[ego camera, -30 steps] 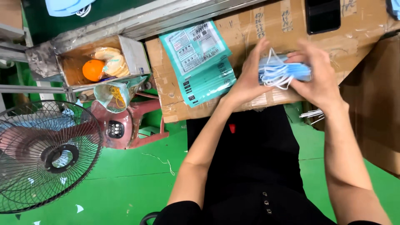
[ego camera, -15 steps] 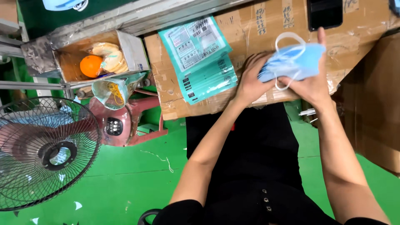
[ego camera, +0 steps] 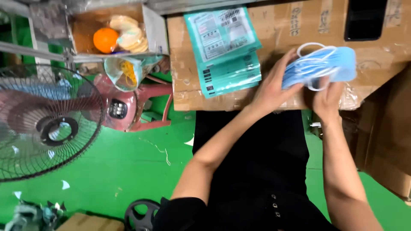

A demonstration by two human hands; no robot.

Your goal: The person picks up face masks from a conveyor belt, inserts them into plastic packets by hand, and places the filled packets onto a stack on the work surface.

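Observation:
Both my hands hold a stack of blue face masks (ego camera: 322,66) with white ear loops above the cardboard-covered table (ego camera: 278,25). My left hand (ego camera: 274,87) grips the stack's left end with fingers curled around it. My right hand (ego camera: 327,96) holds it from below, thumb pressed against the front. A pile of teal printed pouches (ego camera: 224,49) lies flat on the table just left of my left hand. My lap in black clothing is under the table edge.
A black phone (ego camera: 364,19) lies at the table's far right. An open box (ego camera: 112,32) holds an orange and round items. A standing fan (ego camera: 45,122) and a red stool (ego camera: 137,107) stand on the green floor at left. Cardboard boxes (ego camera: 387,141) rise at right.
The mask stack went from being squared between both hands, to lifted in my right hand, to now held again by both hands, lower and gathered.

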